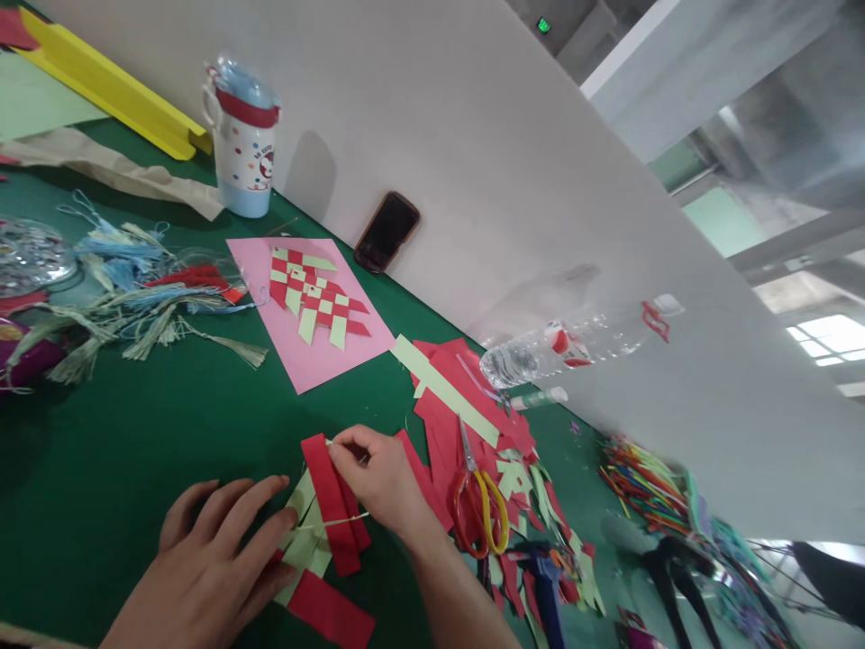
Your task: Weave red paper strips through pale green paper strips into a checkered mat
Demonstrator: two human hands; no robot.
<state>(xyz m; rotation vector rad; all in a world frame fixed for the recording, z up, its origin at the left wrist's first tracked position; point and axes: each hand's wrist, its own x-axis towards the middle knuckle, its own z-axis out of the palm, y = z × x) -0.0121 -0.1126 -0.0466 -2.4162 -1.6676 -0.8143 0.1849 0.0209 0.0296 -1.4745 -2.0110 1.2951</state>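
Note:
My left hand (223,545) lies with its fingers spread on light green paper strips (312,523), pressing on their left side. Red paper strips (336,518) cross over the green ones, and another red strip (332,609) sticks out below. At the upper end of the crossing red strips, my right hand (379,476) pinches thumb and finger together on a small pale strip end, mostly hidden by the fingertips. A thin pale strand (348,520) runs across the red strips. Farther back, a woven red and green paper piece (314,293) rests on a pink sheet (304,365).
Red and yellow-handled scissors (478,505) lie on red paper scraps (442,451) to the right, near a blue glue gun (546,590). A plastic bottle (541,354), phone (387,232) and cup (244,149) stand or lie along the partition. Tassels (135,297) lie left.

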